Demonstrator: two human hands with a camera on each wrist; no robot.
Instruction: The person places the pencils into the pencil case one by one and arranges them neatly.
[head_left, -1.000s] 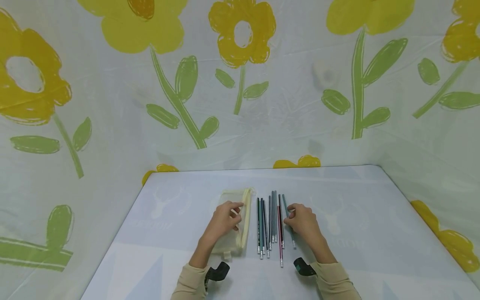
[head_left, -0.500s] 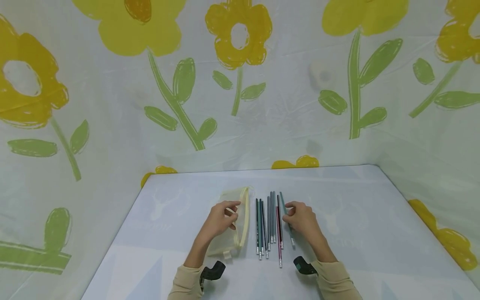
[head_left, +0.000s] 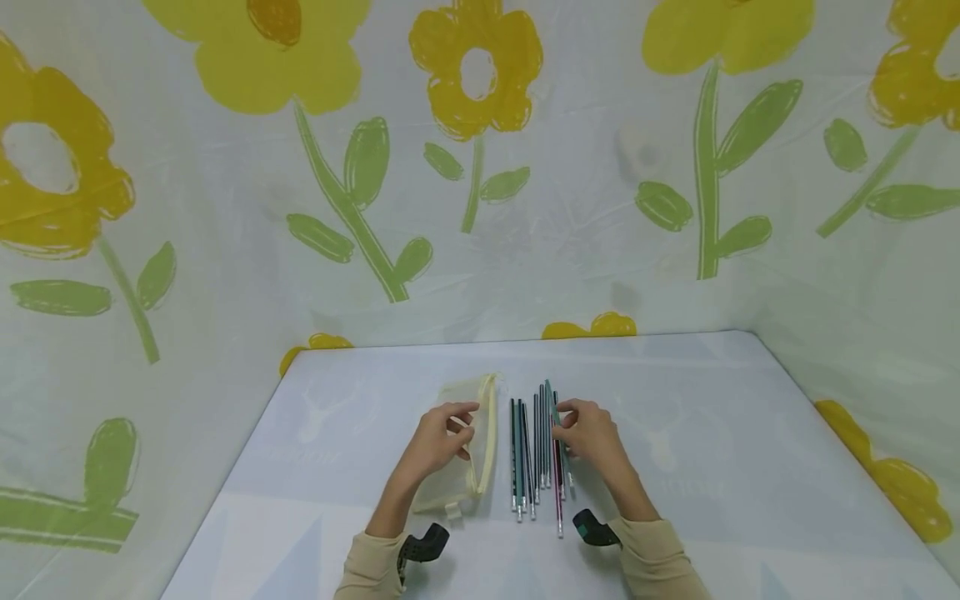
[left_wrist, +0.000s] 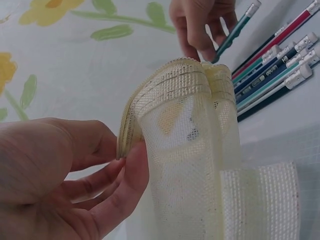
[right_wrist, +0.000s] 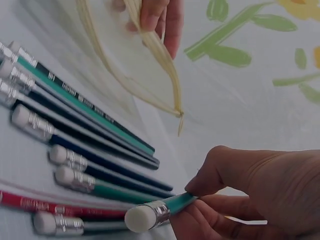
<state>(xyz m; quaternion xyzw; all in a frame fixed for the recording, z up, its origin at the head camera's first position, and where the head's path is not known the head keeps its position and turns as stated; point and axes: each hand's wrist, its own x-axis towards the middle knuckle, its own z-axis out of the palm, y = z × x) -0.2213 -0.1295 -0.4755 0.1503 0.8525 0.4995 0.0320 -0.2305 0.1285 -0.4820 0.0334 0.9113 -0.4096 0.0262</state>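
Observation:
My left hand (left_wrist: 75,175) pinches the zippered edge of a cream mesh pencil pouch (left_wrist: 180,140), whose mouth gapes apart in the right wrist view. Between the thumb and fingers of my right hand (right_wrist: 250,185) is a teal pencil (right_wrist: 182,201) with a white eraser at its near end. In the head view this pencil slants over the right side of a row of pencils (head_left: 519,458). Dark, teal and red ones with white erasers lie roughly side by side there, to the right of the pouch.
The pale table (head_left: 750,467) stretches out on both sides of the hands. A flower-printed curtain (head_left: 570,208) hangs behind its far edge. A black wrist camera (head_left: 426,543) sits at the left sleeve, another wrist camera (head_left: 595,528) at the right.
My right hand has moved left with the teal pencil, from beside the row to over its right side. The left hand and pouch shifted slightly left earlier, then stayed nearly still.

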